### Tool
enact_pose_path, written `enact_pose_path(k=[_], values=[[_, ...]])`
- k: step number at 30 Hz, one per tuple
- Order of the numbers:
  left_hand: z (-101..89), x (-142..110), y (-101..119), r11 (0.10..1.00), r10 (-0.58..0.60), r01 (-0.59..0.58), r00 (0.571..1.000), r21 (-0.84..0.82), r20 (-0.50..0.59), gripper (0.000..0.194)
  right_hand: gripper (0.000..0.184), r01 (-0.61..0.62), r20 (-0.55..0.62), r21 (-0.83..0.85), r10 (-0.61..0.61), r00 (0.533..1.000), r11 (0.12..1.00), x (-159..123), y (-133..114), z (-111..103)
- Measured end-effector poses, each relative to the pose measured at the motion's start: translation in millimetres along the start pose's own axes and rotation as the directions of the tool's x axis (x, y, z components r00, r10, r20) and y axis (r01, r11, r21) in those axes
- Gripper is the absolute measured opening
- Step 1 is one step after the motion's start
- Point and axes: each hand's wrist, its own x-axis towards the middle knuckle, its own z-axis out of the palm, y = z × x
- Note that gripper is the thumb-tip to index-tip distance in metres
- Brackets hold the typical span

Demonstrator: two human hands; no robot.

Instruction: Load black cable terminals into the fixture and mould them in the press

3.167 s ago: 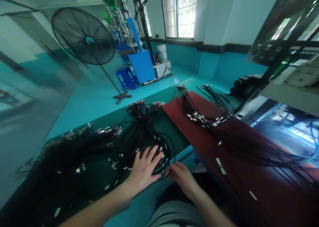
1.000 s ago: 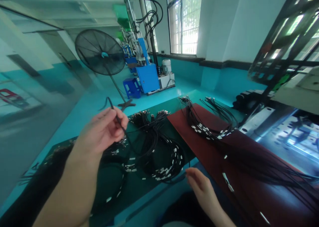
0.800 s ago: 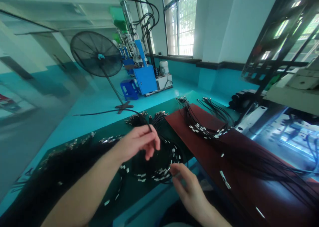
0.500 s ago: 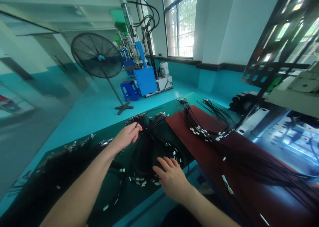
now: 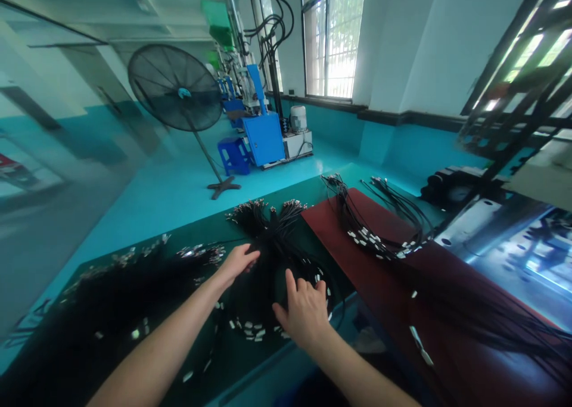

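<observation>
A bundle of black cables with metal tips and white tags lies coiled on the green table. My left hand reaches forward and rests on the bundle's left side, with its fingers stretched out and nothing visibly gripped. Closer to me, my right hand lies flat on the coil of the same bundle, fingers spread. A bigger heap of the same cables covers the table to the left of my left arm.
A dark red mat on the right carries more tagged cables. Beyond the table stand a black floor fan, a blue stool and a blue machine. A black rack stands at the right.
My left hand, which held a single cable up in the air, has come down onto the bundle. My right hand has moved from the table's edge onto the coil.
</observation>
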Motion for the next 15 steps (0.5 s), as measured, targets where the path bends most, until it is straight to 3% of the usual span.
enact_pose_path(k=[4,8,10,12,15], values=[[-10.1,-25,27,0.914,0.043,-0.051,0.999,-0.402,-0.029,0.035,0.045,-0.093,0.004,0.241,0.094,0.996,0.966,11,16,-1],[-17.9,-61,63,0.734,0.173,-0.145,0.985,-0.663,-0.023,0.034,0.04,-0.271,0.073,0.541,0.277,0.958,0.796,20,35,-14],[-17.5,-74,78,0.678,0.211,-0.161,0.977,-0.717,-0.02,0.034,0.027,-0.296,0.083,0.487,0.294,0.952,0.822,21,41,-22],[-14.0,-80,86,0.656,0.225,-0.175,0.974,-0.734,-0.032,0.033,0.017,-0.256,0.045,0.338,0.256,0.966,0.906,22,43,-29],[-5.0,-76,83,0.675,0.206,-0.193,0.976,-0.712,-0.069,0.031,0.013,-0.177,-0.077,0.193,0.195,0.978,0.965,21,42,-38]])
